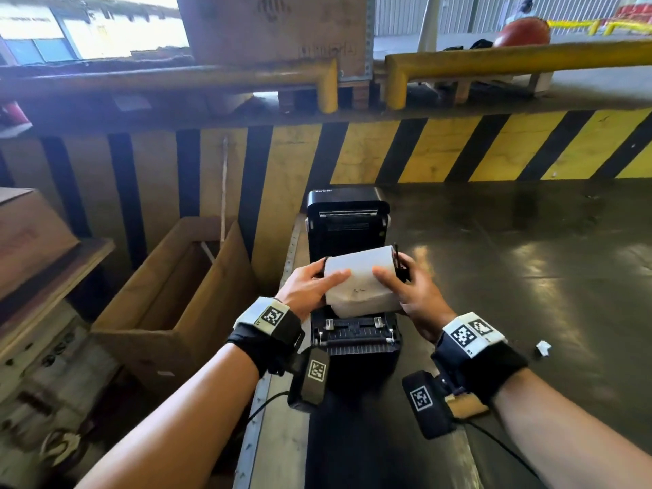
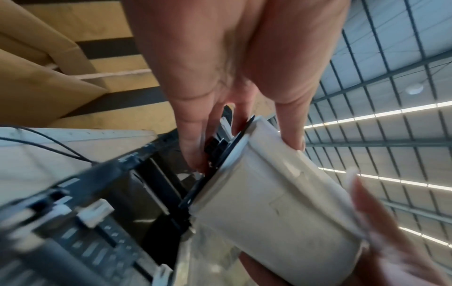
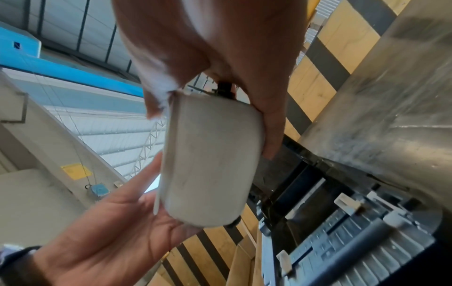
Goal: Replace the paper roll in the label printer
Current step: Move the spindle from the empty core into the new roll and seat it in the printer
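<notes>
Both the left hand and the right hand grasp the white paper roll by its ends just above the open printer, seemingly mid-loading; next it likely needs lowering level into the holder.

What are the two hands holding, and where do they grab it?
Both hands hold the white paper roll by its ends: left hand at one end, right hand at the other.
</notes>
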Available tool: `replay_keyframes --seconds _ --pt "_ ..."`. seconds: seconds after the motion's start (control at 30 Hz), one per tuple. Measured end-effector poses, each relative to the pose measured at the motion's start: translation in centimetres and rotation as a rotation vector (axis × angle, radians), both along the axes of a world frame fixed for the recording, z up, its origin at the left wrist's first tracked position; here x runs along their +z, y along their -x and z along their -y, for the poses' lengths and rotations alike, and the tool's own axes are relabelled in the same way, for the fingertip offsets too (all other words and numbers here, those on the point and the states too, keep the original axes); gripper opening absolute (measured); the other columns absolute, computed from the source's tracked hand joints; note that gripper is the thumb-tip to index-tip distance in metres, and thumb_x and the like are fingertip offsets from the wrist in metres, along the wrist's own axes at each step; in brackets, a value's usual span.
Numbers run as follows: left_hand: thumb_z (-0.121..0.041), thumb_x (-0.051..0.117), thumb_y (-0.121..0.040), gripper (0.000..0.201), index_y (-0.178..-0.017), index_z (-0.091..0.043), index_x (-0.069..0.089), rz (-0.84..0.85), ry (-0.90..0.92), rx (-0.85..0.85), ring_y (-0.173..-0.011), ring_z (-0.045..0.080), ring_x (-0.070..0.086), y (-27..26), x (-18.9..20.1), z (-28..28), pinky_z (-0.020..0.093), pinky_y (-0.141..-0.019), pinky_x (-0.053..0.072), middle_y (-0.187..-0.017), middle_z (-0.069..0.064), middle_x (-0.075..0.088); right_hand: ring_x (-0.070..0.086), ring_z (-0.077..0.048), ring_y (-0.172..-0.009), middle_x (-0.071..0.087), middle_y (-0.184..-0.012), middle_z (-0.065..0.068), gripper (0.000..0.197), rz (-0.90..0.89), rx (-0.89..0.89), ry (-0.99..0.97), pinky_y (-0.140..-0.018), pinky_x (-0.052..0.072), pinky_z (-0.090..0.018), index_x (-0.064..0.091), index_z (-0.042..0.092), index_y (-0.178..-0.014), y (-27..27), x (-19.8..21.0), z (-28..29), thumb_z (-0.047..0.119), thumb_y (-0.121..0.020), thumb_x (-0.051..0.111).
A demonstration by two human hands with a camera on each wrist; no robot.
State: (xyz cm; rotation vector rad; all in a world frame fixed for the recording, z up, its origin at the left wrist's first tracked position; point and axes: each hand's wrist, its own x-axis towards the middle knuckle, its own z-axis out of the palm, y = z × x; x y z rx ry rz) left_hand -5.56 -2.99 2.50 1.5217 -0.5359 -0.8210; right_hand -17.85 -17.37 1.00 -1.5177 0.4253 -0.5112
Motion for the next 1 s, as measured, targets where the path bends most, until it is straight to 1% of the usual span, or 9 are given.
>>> replay_keyframes --seconds 0.1,0.17,0.23,0.4,0.53,0.67,0.8,0.93,1.0 --pt "-0.024 0.063 -0.089 0.032 -0.118 -0.013 0.06 0.009 -0.031 -0.012 -0.103 0.027 0.067 -1.1 -0.9 -0.9 0.044 -0.096 0.053 -0.12 0.016 0.068 0.057 -0.017 -0.119 0.064 -0.125 0.002 0.061 -0.082 0.037 -0.085 -0.108 0.038 -0.047 0.059 0.032 -0.119 -1.4 -1.5 0.7 0.069 -0.071 0.058" --pt "-0.024 0.061 -0.09 0.035 -0.122 -0.011 0.058 0.022 -0.038 -0.013 -0.1 0.024 0.068 -1.9 -1.1 -1.0 0.042 -0.095 0.053 -0.118 0.013 0.069 0.058 -0.018 -0.117 0.065 -0.122 -0.003 0.029 -0.042 -0.007 -0.173 -0.108 0.039 -0.044 0.067 0.03 -0.107 -2.0 -1.6 0.7 0.041 -0.086 0.05" --pt "-0.023 0.06 -0.091 0.038 -0.127 -0.011 0.055 0.007 -0.028 -0.026 -0.096 0.021 0.069 -2.8 -1.0 -0.8 0.034 -0.088 0.056 -0.116 0.012 0.069 0.06 -0.018 -0.106 0.067 -0.11 -0.003 0.022 -0.008 -0.032 -0.137 -0.101 0.044 -0.039 0.066 0.03 -0.096 -2.4 -1.7 0.8 0.024 -0.091 0.046" --pt "-0.016 0.061 -0.089 0.043 -0.13 -0.016 0.05 0.033 -0.058 -0.087 -0.1 0.02 0.068 -5.1 -0.9 -0.3 0.03 -0.086 0.059 -0.114 0.009 0.068 0.06 -0.014 -0.09 0.065 -0.098 -0.002 0.015 -0.021 -0.048 0.0 -0.081 0.047 -0.04 0.059 0.028 -0.095 -3.6 -2.8 2.4 0.038 -0.084 0.057" --pt "-0.013 0.07 -0.082 0.048 -0.124 -0.025 0.05 0.197 -0.145 -0.125 -0.111 0.029 0.063 -6.5 -1.3 0.4 0.044 -0.096 0.053 -0.114 0.009 0.065 0.063 -0.022 -0.092 0.068 -0.097 -0.007 0.008 -0.049 -0.046 0.059 -0.088 0.052 -0.05 0.065 0.024 -0.093 -4.4 -3.6 4.1 0.025 -0.087 0.059" --pt "-0.012 0.074 -0.078 0.057 -0.128 -0.024 0.05 0.265 -0.194 -0.118 -0.111 0.027 0.062 -7.2 -2.4 1.4 0.046 -0.097 0.052 -0.112 0.003 0.064 0.064 -0.026 -0.089 0.07 -0.096 -0.012 0.009 -0.082 -0.1 0.048 -0.091 0.05 -0.054 0.07 0.023 -0.09 -5.1 -4.7 5.3 0.021 -0.084 0.063" --pt "-0.013 0.078 -0.073 0.067 -0.132 -0.021 0.048 0.279 -0.23 -0.096 -0.11 0.027 0.062 -7.9 -3.3 2.1 0.047 -0.097 0.052 -0.118 0.008 0.063 0.067 -0.021 -0.087 0.073 -0.096 -0.01 0.014 -0.133 -0.143 0.186 -0.09 0.053 -0.045 0.073 0.02 -0.094 -6.0 -5.6 6.3 0.024 -0.081 0.067" --pt "-0.048 0.083 -0.053 0.101 -0.141 -0.029 0.037 0.377 -0.34 -0.092 -0.109 0.021 0.063 -8.7 -5.1 2.7 0.048 -0.096 0.053 -0.118 0.002 0.065 0.068 -0.021 -0.078 0.073 -0.096 -0.013 0.021 -0.212 -0.111 0.219 -0.081 0.057 -0.03 0.07 0.006 -0.1 -6.9 -6.2 7.3 0.018 -0.084 0.064" --pt "-0.047 0.082 -0.056 0.104 -0.145 -0.031 0.031 0.433 -0.388 -0.104 -0.11 0.02 0.061 -8.9 -5.3 2.8 0.046 -0.099 0.051 -0.121 0.002 0.064 0.068 -0.019 -0.081 0.072 -0.1 -0.011 0.026 -0.293 -0.028 0.288 -0.081 0.057 -0.027 0.068 0.007 -0.106 -7.0 -6.5 8.1 0.018 -0.084 0.064"
